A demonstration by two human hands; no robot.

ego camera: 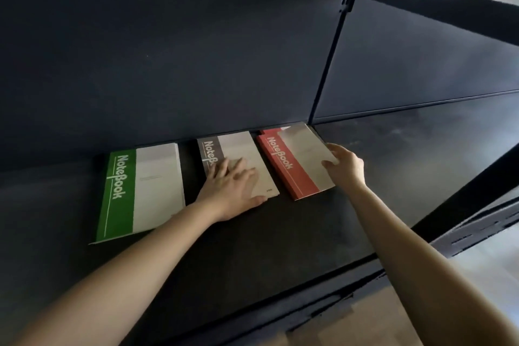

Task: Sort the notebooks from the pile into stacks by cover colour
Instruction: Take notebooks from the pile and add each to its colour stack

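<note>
Red rectangular notebook in grip of right hand (left hand flat on brown notebook).

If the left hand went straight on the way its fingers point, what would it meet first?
Probably the dark back panel, past the grey notebook under the left hand; depth unclear.

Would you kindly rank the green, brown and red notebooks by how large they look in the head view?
Largest: green notebook, though nearest the camera.
Then brown notebook and red notebook: alike, so unranked.
</note>
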